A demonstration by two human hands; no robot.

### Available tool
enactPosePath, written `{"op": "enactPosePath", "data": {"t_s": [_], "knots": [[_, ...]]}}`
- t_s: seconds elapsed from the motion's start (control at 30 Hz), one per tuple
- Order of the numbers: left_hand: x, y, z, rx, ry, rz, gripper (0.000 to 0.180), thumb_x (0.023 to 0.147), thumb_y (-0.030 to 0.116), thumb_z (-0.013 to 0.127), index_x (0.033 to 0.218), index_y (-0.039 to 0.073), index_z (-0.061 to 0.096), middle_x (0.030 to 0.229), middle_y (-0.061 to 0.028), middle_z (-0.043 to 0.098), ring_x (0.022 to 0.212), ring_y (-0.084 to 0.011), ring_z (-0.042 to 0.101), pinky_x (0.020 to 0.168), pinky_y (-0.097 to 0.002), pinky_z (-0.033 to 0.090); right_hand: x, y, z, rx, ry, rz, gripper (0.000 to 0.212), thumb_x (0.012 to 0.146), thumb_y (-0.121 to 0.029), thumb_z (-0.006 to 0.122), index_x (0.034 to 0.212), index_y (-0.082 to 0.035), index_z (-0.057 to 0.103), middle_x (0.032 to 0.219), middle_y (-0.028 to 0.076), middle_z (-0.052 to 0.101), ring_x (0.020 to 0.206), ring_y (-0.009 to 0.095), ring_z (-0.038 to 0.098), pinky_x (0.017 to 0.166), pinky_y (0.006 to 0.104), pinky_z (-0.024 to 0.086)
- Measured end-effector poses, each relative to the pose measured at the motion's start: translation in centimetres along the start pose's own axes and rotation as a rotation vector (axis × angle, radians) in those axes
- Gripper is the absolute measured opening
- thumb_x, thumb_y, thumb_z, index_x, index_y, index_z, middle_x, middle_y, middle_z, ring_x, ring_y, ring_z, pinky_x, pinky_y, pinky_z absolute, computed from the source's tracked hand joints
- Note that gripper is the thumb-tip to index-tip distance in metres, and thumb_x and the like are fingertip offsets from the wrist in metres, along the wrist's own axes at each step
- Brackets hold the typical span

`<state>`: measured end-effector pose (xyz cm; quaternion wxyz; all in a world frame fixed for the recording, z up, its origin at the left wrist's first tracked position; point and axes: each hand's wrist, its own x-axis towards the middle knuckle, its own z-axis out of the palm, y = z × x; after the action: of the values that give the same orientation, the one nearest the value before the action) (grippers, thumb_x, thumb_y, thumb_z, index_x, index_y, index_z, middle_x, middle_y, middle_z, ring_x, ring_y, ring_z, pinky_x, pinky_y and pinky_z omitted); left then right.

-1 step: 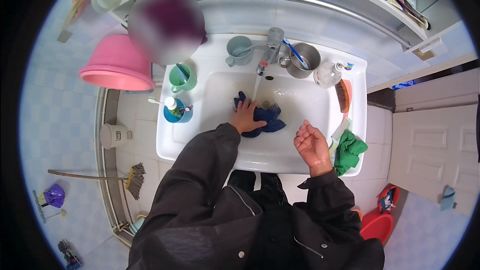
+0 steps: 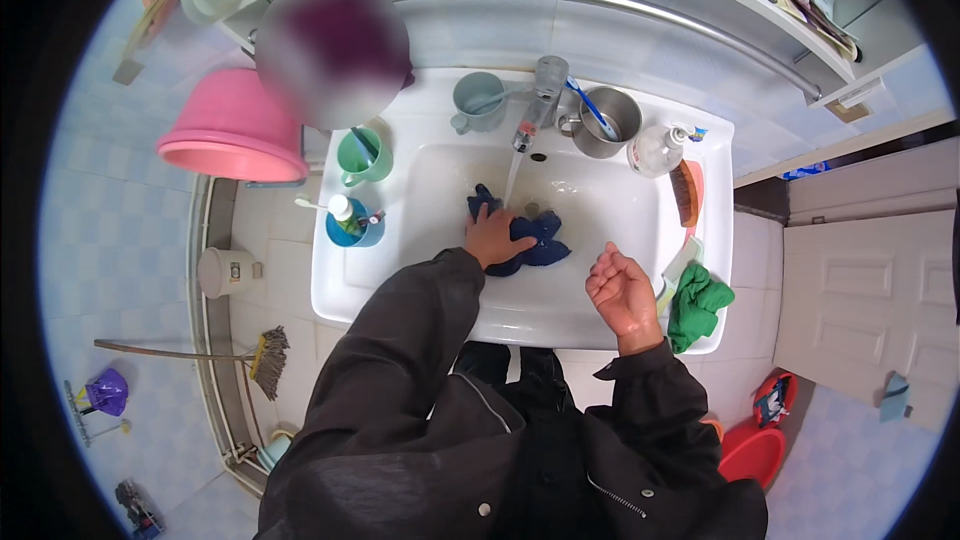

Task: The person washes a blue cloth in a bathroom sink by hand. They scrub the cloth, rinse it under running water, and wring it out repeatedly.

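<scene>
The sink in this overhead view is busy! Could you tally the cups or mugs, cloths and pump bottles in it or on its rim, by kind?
Cups and mugs: 4 (grey mug, green mug, blue cup, metal mug)
Cloths: 2 (dark blue cloth under the left hand, green cloth)
Pump bottles: 1 (clear pump bottle)
Total: 7

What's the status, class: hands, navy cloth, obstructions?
Left hand on navy cloth in sink; right hand palm up. Faucet running. Green cloth aside, not in way.
</scene>
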<state>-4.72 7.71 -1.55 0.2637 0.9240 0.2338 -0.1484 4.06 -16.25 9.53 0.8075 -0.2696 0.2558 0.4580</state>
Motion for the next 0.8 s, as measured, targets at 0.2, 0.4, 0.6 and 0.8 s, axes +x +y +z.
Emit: {"op": "enactPosePath", "data": {"t_s": [0.2, 0.4, 0.6, 0.8], "knots": [[4.8, 1.1, 3.5, 0.124, -0.059, 0.027, 0.032, 0.088, 0.033, 0.054, 0.112, 0.013, 0.063, 0.118, -0.0144, 0.057, 0.092, -0.0346, 0.062, 0.082, -0.0535, 0.040, 0.1, 0.7, -1.1, 0.016, 0.021, 0.020, 0.019, 0.090, -0.008, 0.054, 0.109, -0.006, 0.058, 0.087, 0.004, 0.065, 0.078, 0.018, 0.061, 0.071, 0.0297, 0.048], [5.3, 1.0, 5.2, 0.150, 0.112, 0.085, 0.037, 0.086, 0.015, 0.052, 0.121, 0.024, 0.058, 0.116, -0.0110, 0.054, 0.092, -0.0350, 0.062, 0.085, -0.0539, 0.039, -0.1, 0.4, -1.8, 0.031, 0.022, 0.003, 0.018, 0.090, -0.008, 0.055, 0.107, -0.006, 0.059, 0.086, 0.004, 0.065, 0.078, 0.018, 0.061, 0.071, 0.0292, 0.048], [5.6, 0.7, 4.9, 0.081, 0.144, 0.083, 0.035, 0.085, 0.015, 0.052, 0.118, 0.024, 0.060, 0.108, -0.0115, 0.057, 0.091, -0.0355, 0.062, 0.086, -0.0549, 0.039, 0.0, 0.4, -1.9, 0.046, 0.037, -0.016, 0.017, 0.091, -0.010, 0.056, 0.107, -0.006, 0.059, 0.086, 0.004, 0.065, 0.078, 0.018, 0.061, 0.072, 0.0299, 0.049], [3.4, 1.1, 3.2, 0.043, 0.243, 0.104, 0.041, 0.079, 0.032, 0.065, 0.119, 0.021, 0.059, 0.114, -0.0119, 0.055, 0.105, -0.0376, 0.055, 0.086, -0.0573, 0.039, 0.2, 0.3, -1.7, 0.040, 0.029, -0.010, 0.016, 0.091, -0.012, 0.056, 0.106, -0.006, 0.059, 0.086, 0.005, 0.065, 0.077, 0.018, 0.060, 0.071, 0.0300, 0.049]]}}
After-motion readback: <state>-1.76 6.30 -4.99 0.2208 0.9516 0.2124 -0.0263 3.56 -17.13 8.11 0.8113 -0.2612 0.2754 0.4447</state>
